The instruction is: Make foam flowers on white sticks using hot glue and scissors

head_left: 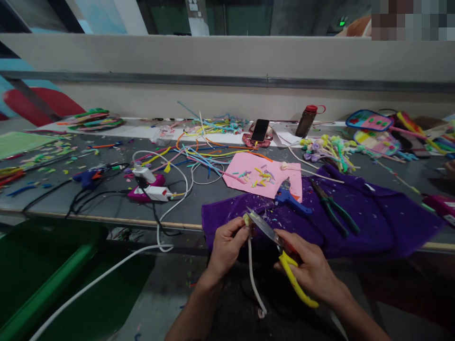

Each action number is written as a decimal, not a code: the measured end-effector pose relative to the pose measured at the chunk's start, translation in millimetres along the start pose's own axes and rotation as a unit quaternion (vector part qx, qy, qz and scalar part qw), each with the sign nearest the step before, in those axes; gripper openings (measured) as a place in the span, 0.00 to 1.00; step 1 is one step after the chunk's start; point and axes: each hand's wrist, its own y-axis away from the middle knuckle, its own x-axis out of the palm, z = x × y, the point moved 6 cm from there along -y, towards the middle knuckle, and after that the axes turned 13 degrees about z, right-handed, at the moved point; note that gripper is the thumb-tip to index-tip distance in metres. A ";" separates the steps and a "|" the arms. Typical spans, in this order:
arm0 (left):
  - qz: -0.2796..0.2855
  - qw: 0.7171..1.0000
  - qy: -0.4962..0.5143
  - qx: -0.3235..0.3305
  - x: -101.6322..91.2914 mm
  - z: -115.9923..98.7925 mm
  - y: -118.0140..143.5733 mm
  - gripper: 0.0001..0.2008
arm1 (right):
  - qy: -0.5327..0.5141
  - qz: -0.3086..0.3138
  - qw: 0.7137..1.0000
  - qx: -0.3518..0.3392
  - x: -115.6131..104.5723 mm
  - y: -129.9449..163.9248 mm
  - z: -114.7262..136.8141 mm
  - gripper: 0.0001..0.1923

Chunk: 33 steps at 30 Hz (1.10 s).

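Observation:
In my left hand (227, 244) a white flexible stem (253, 277) is pinched near its top, where a small pale-yellow piece (247, 219) sticks up at the fingertips. The stem's lower end hangs down over my lap. My right hand (309, 265) is wrapped round scissors (265, 228) with a yellow handle loop and a reddish one. Their blades point up and left, with the tip beside the yellow piece; whether they touch it I cannot tell. Just beyond both hands, a purple cloth (227, 213) drapes over the table edge.
A blue glue gun (290, 200) and green-handled pliers (332, 208) lie on the cloth. Small cut bits lie on a pink sheet (238, 166). Left are a power strip (151, 193), trailing cables and another glue gun (87, 179). Behind stand a phone (261, 130) and a bottle (306, 122).

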 end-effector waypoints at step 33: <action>-0.028 0.963 0.254 -0.080 -4.0 19.4 -5.4 0.12 | -0.005 -0.034 0.999 0.036 -6.1 9.0 -9.3 0.30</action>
